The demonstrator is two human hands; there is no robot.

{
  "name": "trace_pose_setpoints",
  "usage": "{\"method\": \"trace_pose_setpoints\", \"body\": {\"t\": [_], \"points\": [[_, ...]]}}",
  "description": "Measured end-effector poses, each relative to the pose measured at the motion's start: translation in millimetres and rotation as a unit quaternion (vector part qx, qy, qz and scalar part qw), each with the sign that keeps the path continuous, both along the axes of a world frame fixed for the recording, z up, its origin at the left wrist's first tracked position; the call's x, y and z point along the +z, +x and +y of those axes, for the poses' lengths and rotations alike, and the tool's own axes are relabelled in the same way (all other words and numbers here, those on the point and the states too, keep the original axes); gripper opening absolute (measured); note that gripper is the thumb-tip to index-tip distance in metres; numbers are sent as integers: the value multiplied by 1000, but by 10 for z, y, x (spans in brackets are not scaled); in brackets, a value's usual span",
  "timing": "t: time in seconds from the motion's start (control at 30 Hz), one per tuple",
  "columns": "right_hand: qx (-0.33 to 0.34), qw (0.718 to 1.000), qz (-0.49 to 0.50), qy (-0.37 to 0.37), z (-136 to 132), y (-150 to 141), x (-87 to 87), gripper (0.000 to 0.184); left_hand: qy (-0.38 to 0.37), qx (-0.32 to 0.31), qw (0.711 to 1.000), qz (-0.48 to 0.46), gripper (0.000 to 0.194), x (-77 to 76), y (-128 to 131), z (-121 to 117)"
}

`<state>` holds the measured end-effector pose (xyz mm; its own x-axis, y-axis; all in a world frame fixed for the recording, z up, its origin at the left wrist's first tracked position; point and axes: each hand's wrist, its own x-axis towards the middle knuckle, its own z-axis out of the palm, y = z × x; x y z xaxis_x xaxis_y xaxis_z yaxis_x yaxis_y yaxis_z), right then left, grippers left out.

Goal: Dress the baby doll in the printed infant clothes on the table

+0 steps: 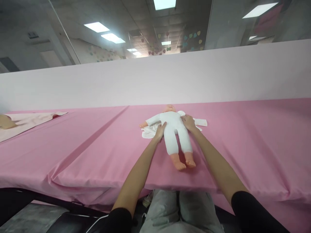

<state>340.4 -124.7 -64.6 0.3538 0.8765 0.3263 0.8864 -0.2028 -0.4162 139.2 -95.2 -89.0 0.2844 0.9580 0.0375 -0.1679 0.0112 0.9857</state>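
Note:
A baby doll (171, 121) in a white bodysuit-like covering lies on its back on the pink cloth, feet toward me. Beneath its upper body is a spread white garment (148, 132), with one sleeve (200, 122) sticking out to the right. My left hand (160, 131) is closed against the doll's left-hand side at the hip, its thumb up and the other fingers partly hidden. On the opposite side, my right hand (188, 122) grips the doll's waist, fingers bent over its edge. The doll's arm on that side is mostly hidden.
The pink cloth (97, 155) covers a long table and hangs over its front edge. At far left lies a pale cloth (31, 122) with a tan object (6, 122) on it. A white partition (155, 81) with glass above runs along the back.

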Motion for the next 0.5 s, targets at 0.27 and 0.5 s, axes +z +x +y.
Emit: {"method": "trace_pose_setpoints", "body": {"t": [0.27,0.5], "points": [[-10,992,-106,-69,39,87,-310,49,-135,-84,987,-32,38,186,3,-171],[-63,985,-139,-82,-2,-26,-359,51,-149,-5,987,-67,34,99,59,-115]]}}
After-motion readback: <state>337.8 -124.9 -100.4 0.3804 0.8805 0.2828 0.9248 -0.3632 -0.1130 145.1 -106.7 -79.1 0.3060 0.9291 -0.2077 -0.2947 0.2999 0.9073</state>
